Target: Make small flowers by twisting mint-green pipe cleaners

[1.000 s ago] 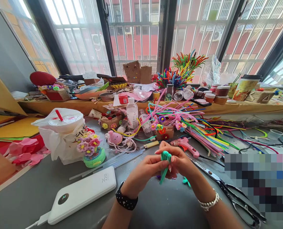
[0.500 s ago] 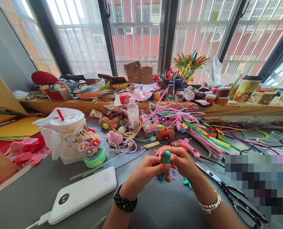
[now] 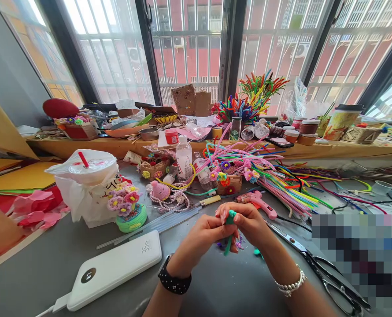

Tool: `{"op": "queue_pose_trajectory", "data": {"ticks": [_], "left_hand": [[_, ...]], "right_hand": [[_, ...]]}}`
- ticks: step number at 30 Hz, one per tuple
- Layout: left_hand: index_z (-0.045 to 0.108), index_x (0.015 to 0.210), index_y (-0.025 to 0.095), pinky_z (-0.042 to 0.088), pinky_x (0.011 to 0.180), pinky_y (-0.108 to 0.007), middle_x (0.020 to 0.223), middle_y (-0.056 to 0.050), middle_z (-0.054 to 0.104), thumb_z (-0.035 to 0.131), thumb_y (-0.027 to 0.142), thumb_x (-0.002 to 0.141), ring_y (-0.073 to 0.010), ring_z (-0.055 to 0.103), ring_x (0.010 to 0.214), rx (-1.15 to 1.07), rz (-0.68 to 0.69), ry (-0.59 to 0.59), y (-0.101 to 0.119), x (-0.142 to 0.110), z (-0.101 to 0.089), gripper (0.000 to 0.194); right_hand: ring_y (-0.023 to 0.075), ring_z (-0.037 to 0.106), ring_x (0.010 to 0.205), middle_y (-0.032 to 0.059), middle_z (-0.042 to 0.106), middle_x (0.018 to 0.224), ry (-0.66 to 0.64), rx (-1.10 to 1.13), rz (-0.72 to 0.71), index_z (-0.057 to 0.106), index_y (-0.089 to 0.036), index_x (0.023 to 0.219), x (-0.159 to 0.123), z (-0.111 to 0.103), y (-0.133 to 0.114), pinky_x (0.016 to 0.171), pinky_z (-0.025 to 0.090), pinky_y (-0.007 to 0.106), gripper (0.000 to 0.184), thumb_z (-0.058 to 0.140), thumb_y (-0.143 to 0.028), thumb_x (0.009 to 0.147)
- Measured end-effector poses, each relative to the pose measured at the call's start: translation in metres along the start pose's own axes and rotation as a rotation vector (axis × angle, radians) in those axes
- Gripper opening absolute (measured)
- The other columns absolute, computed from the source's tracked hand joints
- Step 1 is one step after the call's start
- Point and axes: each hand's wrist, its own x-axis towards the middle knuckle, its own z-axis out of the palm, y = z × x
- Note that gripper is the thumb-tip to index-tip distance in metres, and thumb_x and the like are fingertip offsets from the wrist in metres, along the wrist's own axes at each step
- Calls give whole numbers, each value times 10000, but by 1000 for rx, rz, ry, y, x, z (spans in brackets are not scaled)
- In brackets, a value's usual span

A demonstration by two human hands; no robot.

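Both my hands meet over the middle of the grey table, closed around a green pipe cleaner [image 3: 231,216] that is bent into a small loop at the top. My left hand [image 3: 210,231] pinches it from the left, thumb laid across it, and a loose end hangs below. From the right, my right hand [image 3: 249,222] grips its upper part between thumb and fingers. Fingers hide much of the piece. Under the hands lie purple fuzzy bits [image 3: 238,243]. Another green piece [image 3: 257,252] rests beside my right wrist, partly covered.
A white power bank [image 3: 116,268] lies left, near a small flower pot [image 3: 131,218] and a bagged drink cup [image 3: 92,185]. Scissors [image 3: 318,264] lie right, beyond them a pink glue gun [image 3: 257,202] and a pipe cleaner bundle [image 3: 285,193]. Glue sticks [image 3: 169,223] lie ahead.
The fingers have shifted slightly around the green pipe cleaner, and its top loop looks more covered. My right hand hides more of the green piece on the table.
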Motion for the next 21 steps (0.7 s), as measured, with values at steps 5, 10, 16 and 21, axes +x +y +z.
{"op": "queue_pose_trajectory", "data": {"ticks": [5, 10, 16, 21], "left_hand": [[603, 608, 102, 378, 557, -233, 572, -35, 569, 532, 442, 706, -124, 518, 538, 51, 20, 11, 2, -1, 1, 361], [598, 607, 122, 342, 539, -220, 572, -18, 558, 473, 372, 757, -116, 458, 543, 336, 146, 147, -1, 5, -6, 317], [600, 577, 157, 333, 561, -234, 578, -21, 546, 427, 274, 777, -139, 468, 574, 827, 262, 389, -17, 20, -16, 289], [651, 830, 194, 386, 710, -301, 819, -68, 618, 531, 263, 718, -206, 522, 777, 895, 288, 442, -23, 23, -22, 179]], "right_hand": [[212, 531, 827, 57, 604, 763, -12, -52, -26, 636, -169, 718, -1, -3, -3, 768, 408, 333, 308, 521, -454, 736], [193, 542, 844, 60, 615, 887, -10, -335, -28, 638, -193, 888, 3, -8, -12, 748, 418, 306, 239, 499, -357, 784], [172, 537, 690, 54, 604, 738, 118, -826, -25, 660, -188, 832, 7, -10, -1, 634, 406, 292, 201, 501, -303, 790], [171, 539, 678, 51, 604, 732, 114, -943, -21, 666, -198, 828, 7, -10, 7, 615, 396, 283, 200, 483, -274, 803]]}}
